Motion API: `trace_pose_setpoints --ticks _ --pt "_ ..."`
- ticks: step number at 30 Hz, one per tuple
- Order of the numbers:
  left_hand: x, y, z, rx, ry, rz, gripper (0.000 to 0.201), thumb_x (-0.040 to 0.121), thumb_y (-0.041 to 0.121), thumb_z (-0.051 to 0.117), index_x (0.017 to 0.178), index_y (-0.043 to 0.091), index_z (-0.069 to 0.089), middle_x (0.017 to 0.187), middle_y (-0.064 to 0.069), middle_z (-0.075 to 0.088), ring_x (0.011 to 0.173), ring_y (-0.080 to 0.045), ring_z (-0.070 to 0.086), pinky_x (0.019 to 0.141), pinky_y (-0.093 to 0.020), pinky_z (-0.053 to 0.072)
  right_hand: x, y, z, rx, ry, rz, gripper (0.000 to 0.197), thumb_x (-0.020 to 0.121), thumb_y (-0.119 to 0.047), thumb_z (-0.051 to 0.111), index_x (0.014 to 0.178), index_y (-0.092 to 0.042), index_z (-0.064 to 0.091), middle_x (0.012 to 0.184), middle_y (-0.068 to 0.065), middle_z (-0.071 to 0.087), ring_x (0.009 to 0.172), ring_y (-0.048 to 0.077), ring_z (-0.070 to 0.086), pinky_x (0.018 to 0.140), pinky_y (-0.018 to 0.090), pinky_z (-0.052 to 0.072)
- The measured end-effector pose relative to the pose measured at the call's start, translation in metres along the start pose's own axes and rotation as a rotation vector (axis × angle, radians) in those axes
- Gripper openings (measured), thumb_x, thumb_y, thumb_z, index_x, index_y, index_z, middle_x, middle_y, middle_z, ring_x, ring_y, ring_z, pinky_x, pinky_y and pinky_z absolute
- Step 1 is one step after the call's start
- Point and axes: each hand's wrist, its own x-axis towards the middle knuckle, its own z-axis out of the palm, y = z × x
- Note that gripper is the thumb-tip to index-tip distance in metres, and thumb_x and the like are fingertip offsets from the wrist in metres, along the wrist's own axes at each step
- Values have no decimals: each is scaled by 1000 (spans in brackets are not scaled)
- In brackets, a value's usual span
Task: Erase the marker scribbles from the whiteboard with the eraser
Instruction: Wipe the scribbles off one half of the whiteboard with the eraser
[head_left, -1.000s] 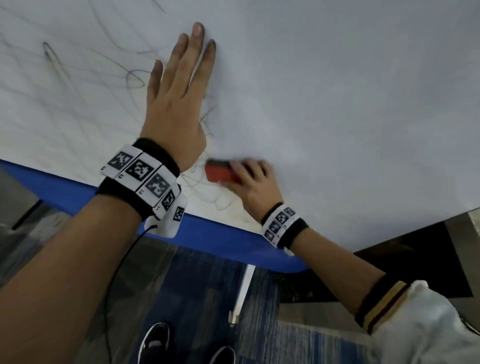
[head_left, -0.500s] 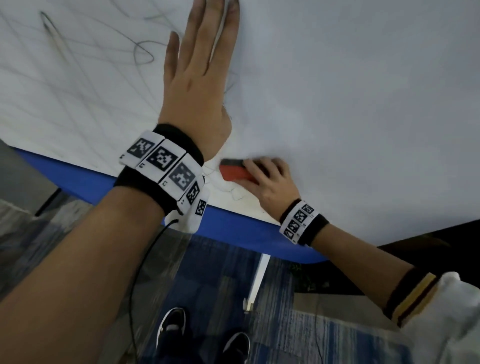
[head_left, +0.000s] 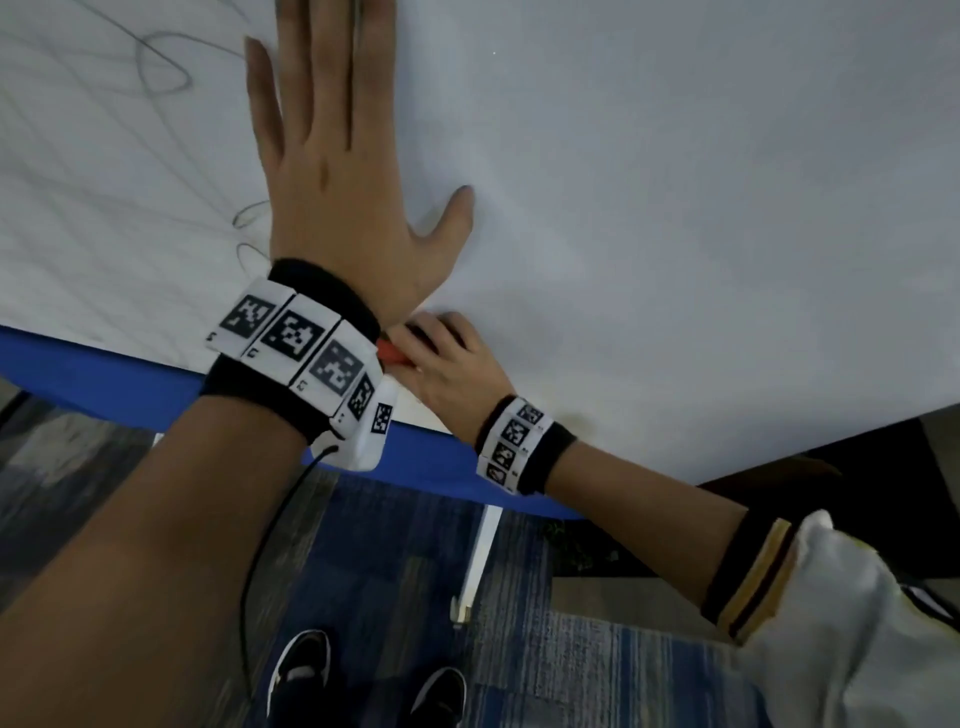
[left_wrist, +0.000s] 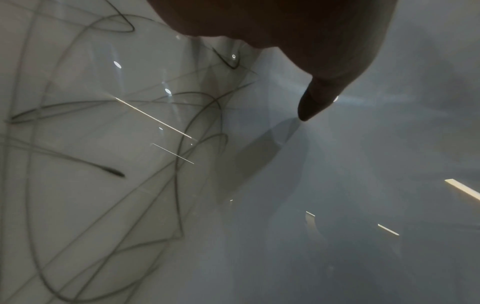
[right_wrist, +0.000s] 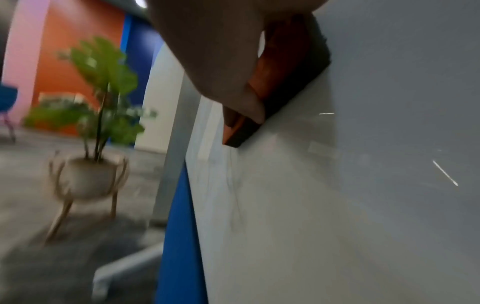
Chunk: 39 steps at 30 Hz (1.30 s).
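The whiteboard (head_left: 675, 208) fills the upper head view, with a blue lower edge (head_left: 104, 374). Thin black scribbles (head_left: 156, 67) cover its left part and show up close in the left wrist view as scribbles (left_wrist: 103, 164). My left hand (head_left: 332, 171) lies flat on the board with straight fingers. Just below its wrist, my right hand (head_left: 441, 358) grips the red eraser (head_left: 390, 354) against the board near the bottom edge. In the right wrist view the eraser (right_wrist: 285, 72) has its dark felt side on the whiteboard (right_wrist: 363, 185). My left wristband hides most of the eraser in the head view.
Below the board are blue and grey carpet and my two black shoes (head_left: 363, 680). A white frame leg (head_left: 480, 561) of the board stand reaches the floor. A potted plant (right_wrist: 96, 115) on a wooden stand sits to the left, before an orange wall.
My left hand has slid up and to the right across the board. The eraser in my right hand has moved left, under my left wrist. The scribbles near the bottom edge have been wiped away.
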Motion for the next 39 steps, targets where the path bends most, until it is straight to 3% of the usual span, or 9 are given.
trace_pose_setpoints --ticks 4,8,11,18,26,30,33,36,39 --pt "0 2 1 -19 10 -18 104 85 66 55 158 2 15 165 -20 16 154 -38 13 125 -55 11 -118 12 32 -11 -474 -138 40 87 -9 53 120 -19 71 119 2 68 100 25 65 94 39 44" --pt "0 -1 0 -13 13 -3 105 85 67 55 158 2 16 165 -19 16 154 -38 13 125 -56 11 -201 56 18 -79 -665 -130 39 86 -8 49 113 -14 77 112 4 72 92 25 71 94 37 37" --pt "0 0 8 -11 29 -11 103 87 70 51 156 0 19 163 -22 19 153 -42 16 125 -57 10 -163 61 0 -118 -524 -190 28 88 -14 55 103 -19 78 117 4 70 100 27 63 91 38 39" --pt "-3 -3 19 -20 37 -70 103 89 73 40 154 -5 22 160 -25 21 150 -47 20 123 -55 15 -2 17 -16 -42 60 17 24 93 -11 62 104 -26 76 126 6 68 111 31 47 95 41 40" --pt "-4 -14 15 -6 39 16 97 93 67 47 154 -4 22 161 -26 20 150 -47 18 124 -57 12 -213 70 -13 -92 -366 35 28 91 -10 56 97 -26 78 119 12 69 106 32 52 90 44 41" --pt "-3 -13 15 -4 25 33 95 95 66 45 154 -5 21 160 -28 19 150 -49 16 124 -58 10 -280 87 -43 -119 -292 422 30 93 -4 53 93 -23 75 116 18 67 100 36 57 89 49 45" --pt "-3 -9 16 -7 39 26 96 95 66 45 153 -7 22 159 -29 20 149 -50 17 124 -59 10 -282 50 -23 -61 -108 1037 10 81 0 68 89 -5 65 120 25 57 103 43 54 91 50 46" --pt "-2 -6 16 -10 40 27 98 94 66 47 152 -8 22 159 -30 21 149 -49 18 123 -60 12 -232 13 14 282 238 1717 33 76 -1 80 94 3 52 121 27 48 104 41 54 95 44 44" --pt "-4 -12 13 19 -12 58 96 95 64 48 152 -10 23 158 -32 21 148 -52 18 122 -61 13 -149 -25 45 538 526 1998 33 75 5 79 94 4 51 116 28 47 105 37 50 99 39 39"
